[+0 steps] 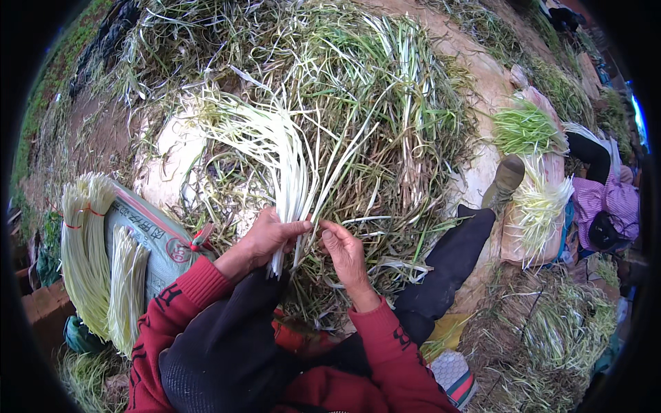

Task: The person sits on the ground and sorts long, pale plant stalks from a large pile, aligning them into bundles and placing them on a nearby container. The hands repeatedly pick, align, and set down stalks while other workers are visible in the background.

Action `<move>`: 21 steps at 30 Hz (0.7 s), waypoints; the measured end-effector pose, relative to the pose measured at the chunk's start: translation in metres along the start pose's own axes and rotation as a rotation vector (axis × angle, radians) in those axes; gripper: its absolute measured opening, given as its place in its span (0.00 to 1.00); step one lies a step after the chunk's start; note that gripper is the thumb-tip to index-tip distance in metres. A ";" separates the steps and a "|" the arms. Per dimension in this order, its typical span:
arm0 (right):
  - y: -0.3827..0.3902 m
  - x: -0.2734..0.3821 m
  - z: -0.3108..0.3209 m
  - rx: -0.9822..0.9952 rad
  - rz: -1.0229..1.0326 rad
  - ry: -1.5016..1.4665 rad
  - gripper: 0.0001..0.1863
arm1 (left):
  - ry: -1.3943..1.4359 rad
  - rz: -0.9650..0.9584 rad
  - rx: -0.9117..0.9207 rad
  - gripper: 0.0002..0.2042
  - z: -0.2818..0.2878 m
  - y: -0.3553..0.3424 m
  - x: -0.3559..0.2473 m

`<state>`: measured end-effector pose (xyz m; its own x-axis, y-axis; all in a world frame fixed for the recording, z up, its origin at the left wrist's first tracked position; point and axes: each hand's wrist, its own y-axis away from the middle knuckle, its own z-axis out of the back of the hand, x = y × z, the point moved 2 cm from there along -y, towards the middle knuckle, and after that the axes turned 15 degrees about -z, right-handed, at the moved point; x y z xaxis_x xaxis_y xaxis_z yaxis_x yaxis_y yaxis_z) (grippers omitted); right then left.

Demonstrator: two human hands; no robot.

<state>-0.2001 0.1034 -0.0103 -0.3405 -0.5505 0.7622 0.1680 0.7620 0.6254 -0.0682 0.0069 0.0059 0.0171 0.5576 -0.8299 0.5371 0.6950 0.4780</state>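
Note:
My left hand [260, 239] is wrapped round a bunch of pale blanched chives [291, 175]. The white stem ends stick out below the fist, and the long leaves fan up and left over the heap. Just right of it, my right hand [346, 258] has its thumb and fingers pinched together beside a few looser stalks that slant up to the right. Whether a stalk is between those fingertips is too small to make out. Beneath both hands spreads a heap of loose green and withered leaves [385, 158].
Tied pale bundles [88, 255] and another bundle [127, 289] lie on a grey-green woven sack [162, 251] at left. At right, green chives [527, 127] and pale chives [540, 213] lie near a person in a striped top [613, 203]. My outstretched leg [441, 268] crosses the heap's right side.

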 end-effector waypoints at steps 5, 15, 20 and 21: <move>-0.029 0.006 -0.015 -0.059 0.127 -0.119 0.08 | -0.130 -0.099 0.095 0.07 0.002 0.002 0.001; 0.036 -0.012 -0.012 0.326 0.014 -0.171 0.09 | 0.058 -0.166 -0.255 0.06 0.018 -0.001 -0.023; 0.104 -0.045 0.024 0.416 -0.083 0.185 0.05 | 0.084 -0.241 -0.405 0.05 0.065 -0.006 -0.026; 0.112 -0.063 0.041 0.402 -0.211 0.450 0.06 | 0.094 -0.261 -0.421 0.05 0.073 -0.012 -0.028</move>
<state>-0.1977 0.2374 0.0055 0.1078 -0.7252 0.6801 -0.2504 0.6422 0.7245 -0.0139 -0.0503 0.0025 -0.1587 0.3657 -0.9171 0.1258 0.9288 0.3486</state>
